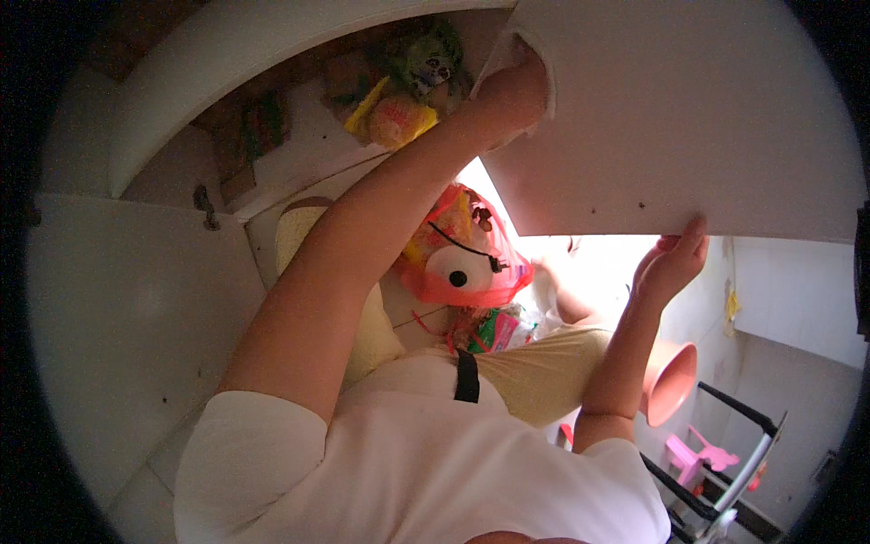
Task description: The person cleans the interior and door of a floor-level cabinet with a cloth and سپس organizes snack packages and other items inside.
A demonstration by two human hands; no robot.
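Observation:
A broad white cabinet door or panel (pixel 680 122) spans the upper right, with small dark holes near its lower edge. My right hand (pixel 676 258) pinches that lower edge, thumb on the near face and fingers behind. My left arm reaches up across the view to the panel's left side. My left hand (pixel 523 68) is in shadow there, its fingers hidden, so its hold cannot be told. Beside it is the dim inside of a cabinet, with a yellow and clear packet (pixel 394 122) and a green printed bag (pixel 431 61).
A red plastic bag (pixel 510 289) with a white round object and a black plug cable lies on the floor between my legs. At left stands another white door (pixel 122 285) with a metal hinge (pixel 206 207). An orange pot (pixel 673 384) and a metal-framed rack (pixel 744 476) are at right.

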